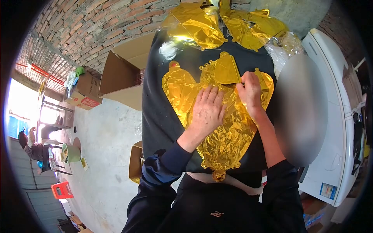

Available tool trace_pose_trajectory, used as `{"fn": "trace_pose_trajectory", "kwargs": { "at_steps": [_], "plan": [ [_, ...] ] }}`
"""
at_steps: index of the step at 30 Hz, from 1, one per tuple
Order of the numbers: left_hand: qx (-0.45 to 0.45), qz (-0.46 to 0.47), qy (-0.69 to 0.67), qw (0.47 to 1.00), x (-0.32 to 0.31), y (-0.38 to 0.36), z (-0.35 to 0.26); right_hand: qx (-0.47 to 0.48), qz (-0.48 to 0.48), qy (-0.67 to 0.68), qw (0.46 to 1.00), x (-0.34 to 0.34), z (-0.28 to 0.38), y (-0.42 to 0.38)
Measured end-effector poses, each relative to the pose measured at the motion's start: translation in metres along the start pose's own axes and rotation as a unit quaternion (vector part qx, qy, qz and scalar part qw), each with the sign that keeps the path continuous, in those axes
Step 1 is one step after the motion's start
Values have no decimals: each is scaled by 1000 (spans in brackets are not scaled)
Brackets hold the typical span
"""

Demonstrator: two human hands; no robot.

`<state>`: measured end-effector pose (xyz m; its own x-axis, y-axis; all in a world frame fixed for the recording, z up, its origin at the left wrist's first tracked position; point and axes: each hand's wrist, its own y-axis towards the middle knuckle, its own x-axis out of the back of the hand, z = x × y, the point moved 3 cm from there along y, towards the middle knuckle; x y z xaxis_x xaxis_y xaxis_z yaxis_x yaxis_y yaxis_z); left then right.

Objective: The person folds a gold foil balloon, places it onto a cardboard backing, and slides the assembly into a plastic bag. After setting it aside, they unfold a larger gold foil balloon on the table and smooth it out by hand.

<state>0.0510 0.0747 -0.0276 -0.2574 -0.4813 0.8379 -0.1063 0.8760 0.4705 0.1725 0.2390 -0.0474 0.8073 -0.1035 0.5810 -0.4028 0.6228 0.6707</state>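
Note:
A large gold foil balloon (229,141), uninflated and creased, lies flat on a black-covered table (155,128). My left hand (208,110) rests palm down on its middle, fingers stretched out. At the upper part, a smooth folded foil section (226,70) lies over the crinkled sheet. My right hand (250,95) has its fingers curled together at the right edge of that section, pinching the foil. Small tabs stick out along the balloon's outline, and a narrow neck (218,175) hangs at the table's near edge.
More gold foil pieces (194,25) and clear plastic (285,48) lie at the table's far end, near a white string bundle (168,50). An open cardboard box (120,73) stands left. A white appliance (330,128) is at right, partly behind a blurred patch. A person (35,149) is far left.

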Motion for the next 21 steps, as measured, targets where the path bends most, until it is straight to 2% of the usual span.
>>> {"fn": "trace_pose_trajectory", "kwargs": {
  "at_steps": [21],
  "plan": [
    [6, 3, 3, 1000, -2, -2, 4, 47, 31, -58, 997, 11, 21, 1]
  ]
}}
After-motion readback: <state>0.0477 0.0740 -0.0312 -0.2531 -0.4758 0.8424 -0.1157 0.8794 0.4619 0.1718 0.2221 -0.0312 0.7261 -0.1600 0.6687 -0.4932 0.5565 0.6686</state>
